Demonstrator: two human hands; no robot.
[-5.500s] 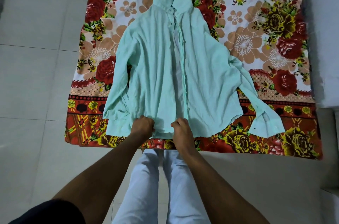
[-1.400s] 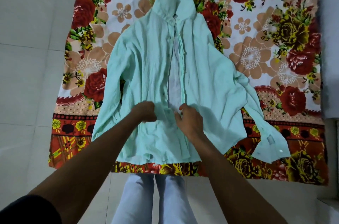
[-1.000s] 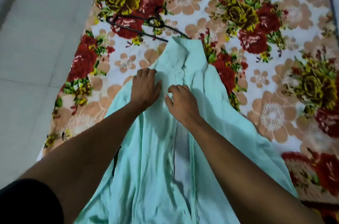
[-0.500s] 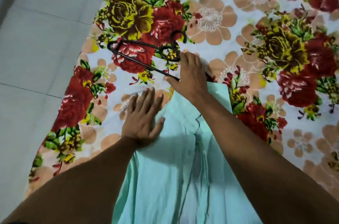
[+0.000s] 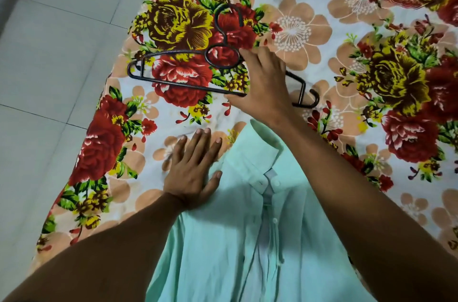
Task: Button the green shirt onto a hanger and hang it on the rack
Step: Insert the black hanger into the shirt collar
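**Thin black wire meets soft green cloth**

Black and thin, the hanger (image 5: 183, 71) lies on the flowered sheet (image 5: 297, 29) just beyond the collar (image 5: 257, 153) of the green shirt (image 5: 223, 239), its hook (image 5: 226, 17) pointing to the far side. The right hand (image 5: 262, 88) covers the hanger's middle, just right of the small ring under the hook, with fingers curled over the wire; it looks like a grip on the frame, though the underside of the hand is hidden and the hold may be only half closed. The left hand (image 5: 195, 168) lies flat, fingers straight and spread, pressing the shirt's left shoulder and the sheet beside it, holding nothing.

The shirt is spread front-up on the near side of the sheet, collar far, placket partly open below the neck, with small buttons (image 5: 274, 220) showing down its centre.

Judging by looks, the hanger is light and stiff, so a one-handed hold near the neck should steer it well; its end hooks could snag the cloth. The shirt seems light, limp and creased; it will slide and bunch rather than keep its shape. Best taken at the collar and front edges, lifting one shoulder open at a time so each hanger arm can slip inside, then pinched at the placket edges for buttoning
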